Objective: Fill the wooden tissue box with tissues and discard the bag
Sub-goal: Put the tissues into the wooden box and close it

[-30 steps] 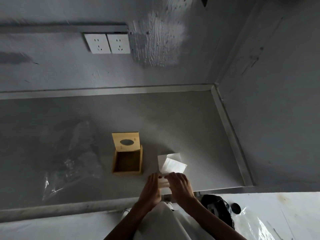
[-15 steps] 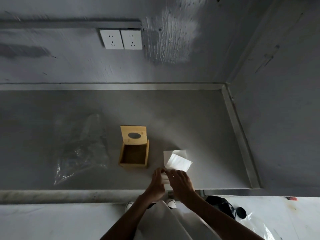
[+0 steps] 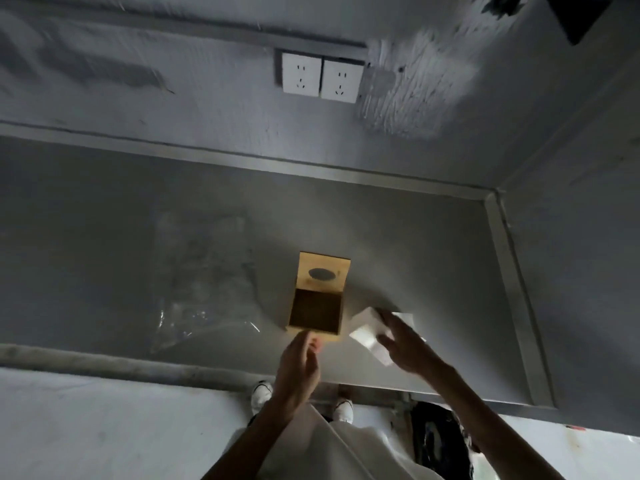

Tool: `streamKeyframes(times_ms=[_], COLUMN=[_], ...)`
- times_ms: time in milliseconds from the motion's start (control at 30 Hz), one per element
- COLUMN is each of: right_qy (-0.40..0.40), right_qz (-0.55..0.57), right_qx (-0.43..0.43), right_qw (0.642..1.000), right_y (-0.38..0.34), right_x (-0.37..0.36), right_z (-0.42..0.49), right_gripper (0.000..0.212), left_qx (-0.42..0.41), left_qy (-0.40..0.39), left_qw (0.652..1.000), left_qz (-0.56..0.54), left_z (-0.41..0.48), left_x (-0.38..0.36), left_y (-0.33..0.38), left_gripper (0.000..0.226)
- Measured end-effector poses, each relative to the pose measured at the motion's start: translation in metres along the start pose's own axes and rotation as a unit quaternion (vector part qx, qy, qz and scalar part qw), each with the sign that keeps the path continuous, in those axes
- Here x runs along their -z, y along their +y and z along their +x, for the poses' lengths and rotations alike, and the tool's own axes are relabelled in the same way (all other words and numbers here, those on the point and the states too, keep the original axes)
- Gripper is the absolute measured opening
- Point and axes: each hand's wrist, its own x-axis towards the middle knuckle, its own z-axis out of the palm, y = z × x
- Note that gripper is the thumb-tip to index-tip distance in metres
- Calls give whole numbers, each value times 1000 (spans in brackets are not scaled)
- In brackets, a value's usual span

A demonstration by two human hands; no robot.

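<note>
A clear plastic bag point(image 3: 204, 282) lies on the counter point(image 3: 104, 220), well left of the left hand point(image 3: 298, 368), whose curled fingers hold nothing. The open wooden tissue box point(image 3: 317, 299) sits just beyond them. The right hand point(image 3: 403, 342) grips the tissues point(image 3: 367, 332).

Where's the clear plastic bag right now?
In the head view the clear plastic bag lies flat on the grey counter, left of the open wooden tissue box, with neither hand on it.

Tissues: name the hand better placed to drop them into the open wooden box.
Right. The right hand already grips the tissues just right of the wooden box; the left hand hovers empty at its near edge.
</note>
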Motion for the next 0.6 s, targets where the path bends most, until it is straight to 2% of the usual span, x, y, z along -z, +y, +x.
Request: streamKeyframes(times_ms=[33,100,167,267,367,467,600], right_qy=[-5,-21,-70,-177,-237,-259,-267], right_qz=[18,30,4,-70,-133,-149,-156], right_qx=[-2,19,43,16,-21,-41,-65], right_qw=[1000,999,997,982,962,954,949], right_y=[-23,-63,-97,-127,-137,-142,-139], right_x=[12,30,32,15,-4,-10,-13], right_z=[12,36,62,95,110,117,128], right_gripper=[56,55,56,65,64,57,57], left_qx=[21,51,96,151,142,158,165], left_qy=[60,111,64,-79,-188,-208,-223], left_qw=[998,992,993,985,966,953,949], left_qz=[-8,-12,-2,-29,-105,-153,-149], left_z=[7,27,52,82,90,95,98], left_x=[17,40,53,58,61,63,62], left_y=[-7,-13,-24,-35,-33,-39,-46], left_gripper=[22,25,33,37,37,50,49])
